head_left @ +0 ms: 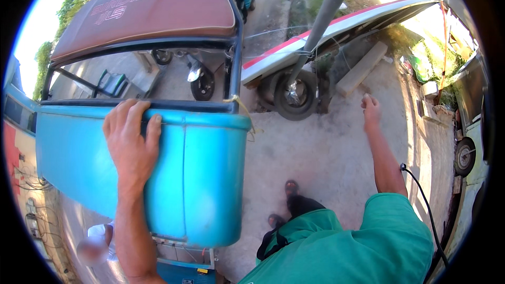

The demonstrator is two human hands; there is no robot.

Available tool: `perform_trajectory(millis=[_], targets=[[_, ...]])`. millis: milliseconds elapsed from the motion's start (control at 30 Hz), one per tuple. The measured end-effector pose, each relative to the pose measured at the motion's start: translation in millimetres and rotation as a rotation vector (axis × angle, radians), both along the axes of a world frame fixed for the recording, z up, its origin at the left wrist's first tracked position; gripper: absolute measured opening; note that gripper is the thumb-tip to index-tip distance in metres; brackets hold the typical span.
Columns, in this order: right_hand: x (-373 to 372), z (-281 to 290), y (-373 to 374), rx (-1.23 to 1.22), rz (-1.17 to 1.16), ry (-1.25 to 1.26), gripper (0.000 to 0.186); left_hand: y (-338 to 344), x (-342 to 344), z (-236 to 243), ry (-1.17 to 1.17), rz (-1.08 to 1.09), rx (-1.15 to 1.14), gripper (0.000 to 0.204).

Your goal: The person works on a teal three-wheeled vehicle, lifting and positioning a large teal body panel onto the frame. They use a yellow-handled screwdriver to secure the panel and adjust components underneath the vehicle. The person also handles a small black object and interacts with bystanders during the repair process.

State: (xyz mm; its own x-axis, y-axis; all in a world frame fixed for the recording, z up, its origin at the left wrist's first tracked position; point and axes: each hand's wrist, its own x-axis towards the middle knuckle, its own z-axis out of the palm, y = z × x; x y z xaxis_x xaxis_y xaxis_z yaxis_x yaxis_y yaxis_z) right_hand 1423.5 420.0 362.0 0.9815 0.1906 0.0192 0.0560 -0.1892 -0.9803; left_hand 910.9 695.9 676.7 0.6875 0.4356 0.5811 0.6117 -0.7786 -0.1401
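Note:
My left hand (131, 131) is closed over the dark top rim (189, 104) of a large turquoise vehicle body (205, 168), fingertips bent over the edge. Above that rim rises a black frame with a maroon padded roof (142, 16), and a yellowish cord (243, 110) is tied at the frame's right corner. My right hand (370, 106) hangs apart from the body on the right, fingers curled with nothing visible in them, over the concrete ground near a long block (361, 66).
A grey pole (329, 8), a wheel (281, 110) and a white red-striped panel (384, 10) stand ahead. Rubble and plants (421, 52) line the right, beside another wheel (464, 155) and a black cable (421, 189). Another person (97, 244) is below the body at lower left.

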Motion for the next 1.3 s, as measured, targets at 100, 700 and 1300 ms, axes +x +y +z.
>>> perform_trajectory(millis=[100,700,1300], targets=[[-16,51,12,-0.033,-0.176,-0.517,0.027,0,-3,0,0.002,0.004,0.003,0.026],[-110,169,165,0.346,0.648,0.297,0.037,-1,-5,-1,-0.016,0.003,-0.005,0.026],[-79,128,131,0.889,0.395,0.651,0.023,3,-6,-4,-0.027,-0.007,-0.013,0.026]])
